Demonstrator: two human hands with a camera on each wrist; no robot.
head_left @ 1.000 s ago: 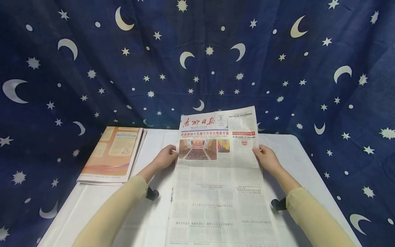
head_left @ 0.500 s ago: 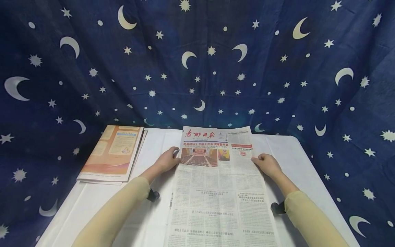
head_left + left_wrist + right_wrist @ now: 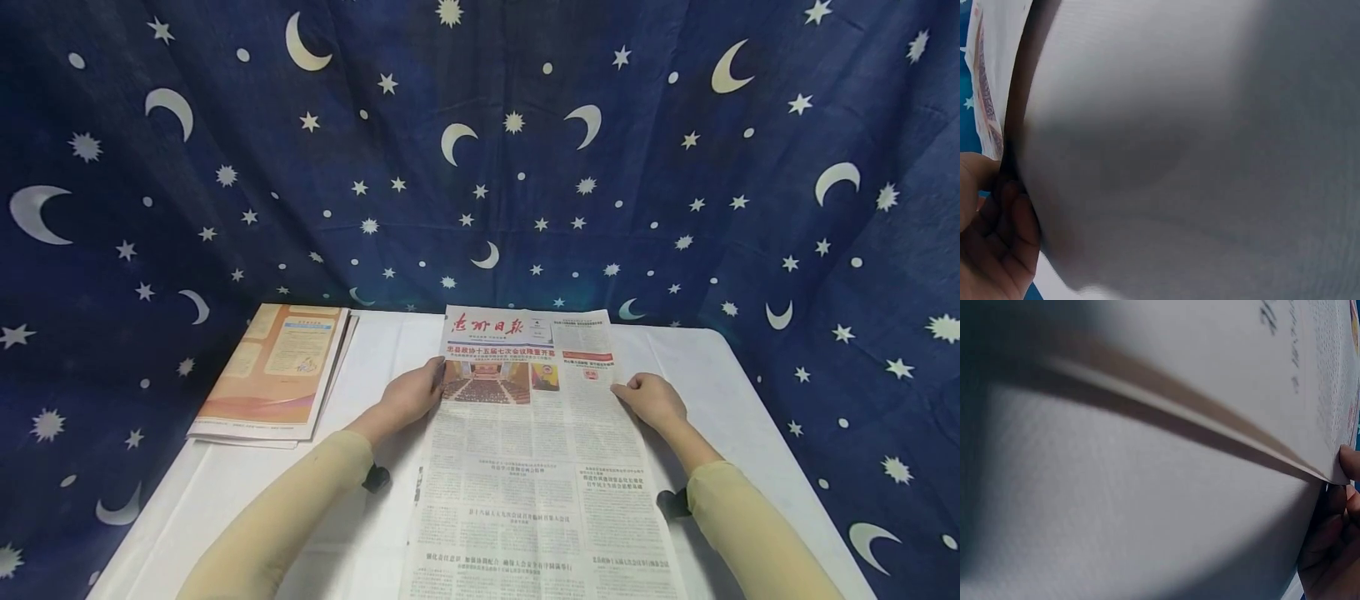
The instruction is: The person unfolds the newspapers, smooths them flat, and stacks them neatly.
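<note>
A long printed newspaper [image 3: 525, 450] lies lengthwise before me, with a red masthead and a colour photo near its far end. My left hand [image 3: 408, 396] pinches its left edge beside the photo. In the left wrist view, the thumb and curled fingers of the left hand [image 3: 997, 231] meet at the paper's edge, and the sheet fills most of the picture. On the opposite edge, my right hand [image 3: 654, 402] pinches the paper between thumb and fingers. The right wrist view shows the layered sheets converging at the right hand [image 3: 1332, 531]. The newspaper's near end runs out of the head view.
On the left of the white-covered table [image 3: 720, 392] lies a stack of folded papers [image 3: 270, 375] with an orange printed top. Behind the table hangs a dark blue curtain [image 3: 525, 142] with moons and stars.
The newspaper's far end has come down from a raised tilt to lie lower, near the table's back edge. My left hand has shifted slightly right, further onto the paper's edge.
</note>
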